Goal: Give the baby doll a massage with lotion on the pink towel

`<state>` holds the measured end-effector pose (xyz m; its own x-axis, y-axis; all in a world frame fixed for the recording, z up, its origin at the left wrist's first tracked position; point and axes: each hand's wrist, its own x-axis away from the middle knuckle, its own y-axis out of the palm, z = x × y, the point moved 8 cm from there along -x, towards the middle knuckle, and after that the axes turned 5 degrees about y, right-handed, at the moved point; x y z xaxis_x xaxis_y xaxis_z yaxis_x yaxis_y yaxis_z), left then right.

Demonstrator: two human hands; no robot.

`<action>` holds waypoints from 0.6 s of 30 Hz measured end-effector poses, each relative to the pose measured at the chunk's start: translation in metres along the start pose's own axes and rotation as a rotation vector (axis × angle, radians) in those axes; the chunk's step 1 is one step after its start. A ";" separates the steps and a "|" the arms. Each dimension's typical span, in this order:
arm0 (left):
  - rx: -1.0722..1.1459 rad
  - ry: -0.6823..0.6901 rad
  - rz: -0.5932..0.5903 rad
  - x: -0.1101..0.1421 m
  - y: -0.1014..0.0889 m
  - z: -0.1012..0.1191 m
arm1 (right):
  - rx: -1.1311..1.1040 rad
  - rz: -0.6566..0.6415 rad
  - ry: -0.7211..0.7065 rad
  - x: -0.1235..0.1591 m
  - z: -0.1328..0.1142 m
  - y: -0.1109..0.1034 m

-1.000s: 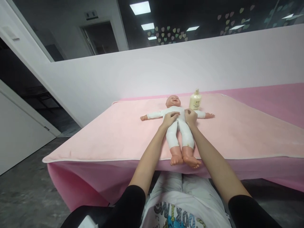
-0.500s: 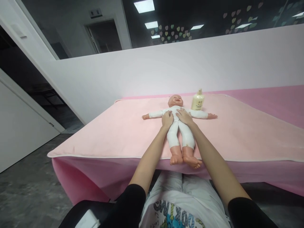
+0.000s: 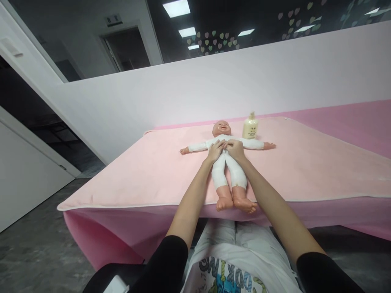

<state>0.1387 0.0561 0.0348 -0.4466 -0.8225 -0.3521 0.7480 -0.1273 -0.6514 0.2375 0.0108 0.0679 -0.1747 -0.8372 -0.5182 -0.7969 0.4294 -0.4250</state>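
A baby doll (image 3: 226, 173) with a white cloth body lies on its back, head away from me and arms spread. My left hand (image 3: 216, 149) rests on the left part of its torso, fingers stretched out over the white cloth. On the right part of the torso lies my right hand (image 3: 235, 149), its fingers bent inward toward the left one. The two hands' fingertips come close together at the middle of the belly; whether they touch is unclear. Neither hand grasps anything. Beyond the doll's outstretched arm stands a pale yellow pump bottle (image 3: 250, 127).
A light pink mat (image 3: 305, 162) covers the table over a darker pink cloth (image 3: 116, 228) that hangs down at the front. Behind the table rises a white wall (image 3: 195, 89) with dark glass (image 3: 259, 24) above. A white door (image 3: 27, 167) is at the left.
My two hands have drawn closer together on the doll's torso. My right hand's fingers, flatter before, are now more bent. The whole view has shifted slightly.
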 end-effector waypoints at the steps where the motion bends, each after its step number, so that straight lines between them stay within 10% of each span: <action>1: -0.073 -0.017 -0.032 0.000 0.001 -0.001 | 0.014 -0.028 0.001 0.000 0.001 0.003; 12: -0.463 -0.114 -0.169 -0.022 0.001 -0.010 | 0.512 -0.316 -0.054 -0.025 0.023 0.045; 18: -0.509 -0.324 -0.053 -0.019 -0.013 -0.028 | 0.657 -0.402 0.210 -0.034 0.043 0.041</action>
<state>0.1236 0.0889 0.0317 -0.2448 -0.9595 -0.1395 0.3641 0.0424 -0.9304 0.2352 0.0712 0.0360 -0.1041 -0.9886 -0.1091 -0.3292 0.1378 -0.9342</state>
